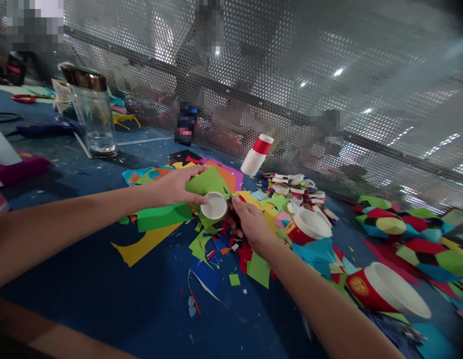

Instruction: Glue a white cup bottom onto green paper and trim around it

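Note:
My left hand (179,185) pinches a sheet of light green paper (206,179) together with a round white paper cup base (215,206), which lies against the sheet. My right hand (252,219) is closed round a pair of scissors (227,191). Their dark blade tips show at the right edge of the green sheet, and most of the handle is hidden by my fingers. Beneath both hands lies a heap of coloured paper scraps (203,244). A darker green strip (162,217) and a yellow offcut (139,245) lie under my left wrist.
A glass jar (93,109) with a brown lid stands at the left. Stacked paper cups (257,154) lean by the perforated metal screen (284,75). Cut cup pieces (295,189), red-and-white cups (386,291) and coloured paper shapes (418,234) cover the right side.

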Tool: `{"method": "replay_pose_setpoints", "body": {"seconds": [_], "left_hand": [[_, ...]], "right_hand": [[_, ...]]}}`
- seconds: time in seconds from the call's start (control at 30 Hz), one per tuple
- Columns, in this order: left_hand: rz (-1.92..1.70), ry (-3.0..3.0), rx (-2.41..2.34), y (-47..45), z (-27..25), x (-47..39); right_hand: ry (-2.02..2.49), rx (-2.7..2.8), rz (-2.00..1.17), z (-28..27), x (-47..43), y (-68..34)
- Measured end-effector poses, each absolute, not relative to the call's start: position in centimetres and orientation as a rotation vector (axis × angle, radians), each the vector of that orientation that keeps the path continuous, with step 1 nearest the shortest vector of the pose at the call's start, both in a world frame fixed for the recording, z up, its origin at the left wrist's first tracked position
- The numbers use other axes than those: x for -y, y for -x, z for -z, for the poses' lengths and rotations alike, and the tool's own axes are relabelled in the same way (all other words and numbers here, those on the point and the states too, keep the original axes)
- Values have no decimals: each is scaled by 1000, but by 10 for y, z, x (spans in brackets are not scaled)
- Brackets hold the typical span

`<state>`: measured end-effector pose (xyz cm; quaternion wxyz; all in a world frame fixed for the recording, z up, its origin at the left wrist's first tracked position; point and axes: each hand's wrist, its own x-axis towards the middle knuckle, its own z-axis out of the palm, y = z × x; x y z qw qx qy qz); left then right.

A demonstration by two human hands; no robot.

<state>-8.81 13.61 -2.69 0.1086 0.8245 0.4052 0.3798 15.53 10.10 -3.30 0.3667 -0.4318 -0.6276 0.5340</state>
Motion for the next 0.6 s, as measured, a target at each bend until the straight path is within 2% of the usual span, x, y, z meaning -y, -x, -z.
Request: {"method": "replay_pose_setpoints", "body": {"seconds": [0.6], "left_hand": [[-1175, -2323, -1134, 85, 24, -130]], "right_hand": [[1066, 1577, -1388, 36, -99, -156]]}}
